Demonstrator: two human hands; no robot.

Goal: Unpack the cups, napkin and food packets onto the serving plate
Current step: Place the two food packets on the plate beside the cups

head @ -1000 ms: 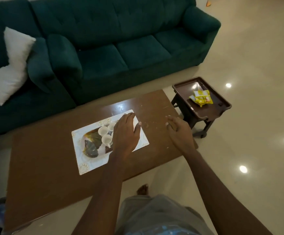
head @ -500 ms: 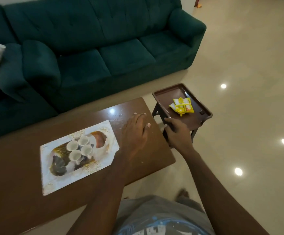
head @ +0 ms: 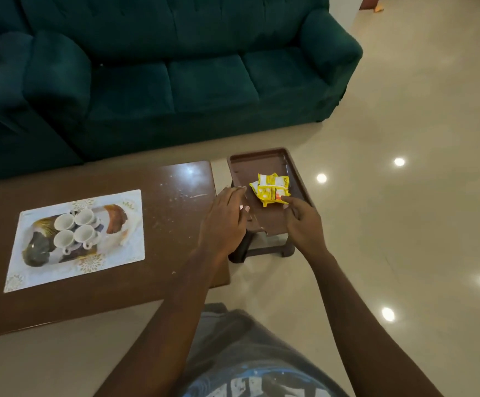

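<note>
Person's grey printed shirt (head: 250,365) nearest. Left hand (head: 224,222) over the gap between coffee table (head: 153,276) and small brown tray-stool (head: 273,164), fingers loosely curled, holding nothing. Right hand (head: 301,222) above the stool's near end, fingertips touching the yellow food packets (head: 270,189) lying on it; can't tell if pinched. On the table: patterned serving plate (head: 113,265) carrying four white cups (head: 74,229). Beyond, green sofa (head: 176,67).
</note>
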